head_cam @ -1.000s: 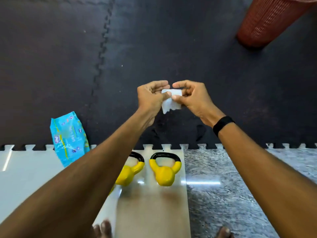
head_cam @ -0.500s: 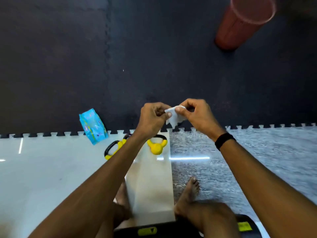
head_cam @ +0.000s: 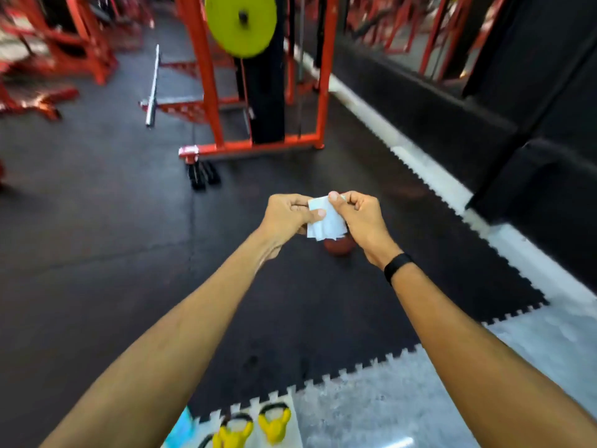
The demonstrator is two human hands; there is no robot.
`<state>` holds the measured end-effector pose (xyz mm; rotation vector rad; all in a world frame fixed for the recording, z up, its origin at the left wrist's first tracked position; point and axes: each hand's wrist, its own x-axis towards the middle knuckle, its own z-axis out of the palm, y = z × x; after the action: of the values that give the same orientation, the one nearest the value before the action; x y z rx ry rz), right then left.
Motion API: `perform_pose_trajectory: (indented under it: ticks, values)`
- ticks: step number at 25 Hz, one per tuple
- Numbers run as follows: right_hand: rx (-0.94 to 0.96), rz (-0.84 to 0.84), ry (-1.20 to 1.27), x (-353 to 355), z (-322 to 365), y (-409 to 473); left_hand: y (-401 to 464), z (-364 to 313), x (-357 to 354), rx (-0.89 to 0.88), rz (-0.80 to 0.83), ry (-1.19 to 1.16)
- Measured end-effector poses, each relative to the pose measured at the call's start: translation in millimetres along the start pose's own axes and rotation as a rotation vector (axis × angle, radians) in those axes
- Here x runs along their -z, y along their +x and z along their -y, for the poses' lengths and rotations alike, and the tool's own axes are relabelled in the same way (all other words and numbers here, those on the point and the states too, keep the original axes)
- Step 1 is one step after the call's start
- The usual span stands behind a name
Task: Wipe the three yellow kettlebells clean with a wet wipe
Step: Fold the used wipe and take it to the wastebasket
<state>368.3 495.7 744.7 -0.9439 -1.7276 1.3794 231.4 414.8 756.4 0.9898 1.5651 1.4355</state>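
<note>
Both hands are raised in front of me, holding a white wet wipe (head_cam: 326, 221) between them. My left hand (head_cam: 287, 218) pinches its left edge and my right hand (head_cam: 361, 218) pinches the top right corner. The wipe hangs partly unfolded. Far below, at the bottom edge of the head view, two yellow kettlebells with black handles stand on the pale floor: one (head_cam: 275, 423) to the right, another (head_cam: 234, 433) to its left. A black handle of a third (head_cam: 205, 442) barely shows. The blue wipe pack (head_cam: 181, 431) peeks out beside my left forearm.
A red weight rack (head_cam: 258, 143) with a lime green plate (head_cam: 240, 24) stands ahead on the black rubber mat. A steel barbell (head_cam: 153, 85) lies left of it. A reddish ball (head_cam: 339, 245) sits beyond my hands. A black wall base runs along the right.
The view has swung up from the floor to the gym room. The kettlebells and wipe pack dropped to the bottom edge. Both hands still hold the wipe, now opened out more.
</note>
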Motion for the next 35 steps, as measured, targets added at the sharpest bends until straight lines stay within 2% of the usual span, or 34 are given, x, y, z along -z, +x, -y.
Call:
perform_pose_trajectory:
  ticks: [5,7,12,15,19,26,35]
  values:
    - [0.188,0.053,0.010,120,117,27,37,-133,-78,-0.256,0.025,-0.031]
    - [0.227,0.011,0.002,158,147,31,45,-170,-106,-0.333,0.044,-0.050]
    - [0.334,-0.119,-0.019,230,198,39,58,-238,-164,-0.382,0.233,-0.061]
    - [0.360,-0.133,-0.015,251,209,46,67,-257,-180,-0.421,0.218,-0.043]
    - [0.349,-0.092,0.008,253,205,72,93,-258,-177,-0.416,0.170,-0.050]
    - [0.252,-0.012,0.064,215,174,154,179,-223,-138,-0.356,0.154,-0.070]
    - [0.025,-0.026,-0.018,154,89,279,316,-127,-92,-0.117,0.146,-0.097]
